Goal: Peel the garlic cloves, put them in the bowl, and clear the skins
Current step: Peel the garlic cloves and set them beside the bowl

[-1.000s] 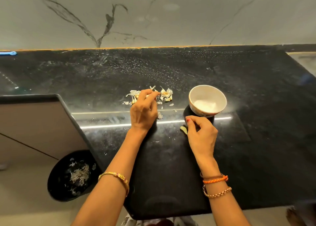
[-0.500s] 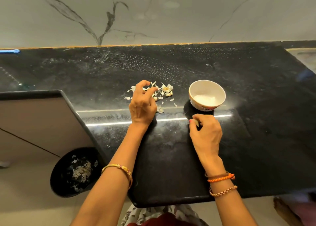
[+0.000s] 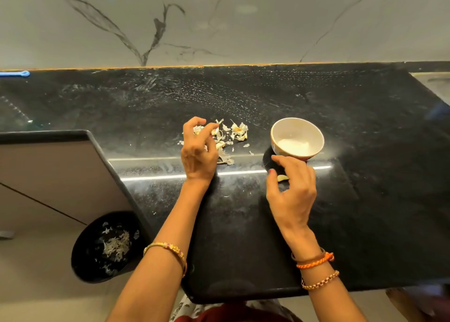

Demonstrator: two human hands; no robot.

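Loose garlic skins (image 3: 239, 131) lie scattered on the black counter (image 3: 243, 226), left of a white bowl (image 3: 307, 127). The bowl holds something pale at its bottom, too blurred to name. My left hand (image 3: 198, 155) is curled over the left side of the skins and pinches a white piece between thumb and forefinger. My right hand (image 3: 293, 192) hovers just in front of the bowl with its fingers curled. A peeled garlic clove (image 3: 282, 177) shows between its thumb and fingers, and the forefinger reaches toward the bowl's near rim.
A black bin (image 3: 85, 261) with skins inside stands on the floor at lower left, below the counter's corner. A brown cabinet front (image 3: 48, 175) fills the left. A blue object (image 3: 15, 73) lies at the far left against the marble wall.
My right hand has picked the clove up off the counter and lifted it toward the bowl. My left hand has stayed at the skins, its fingers closing on a piece.
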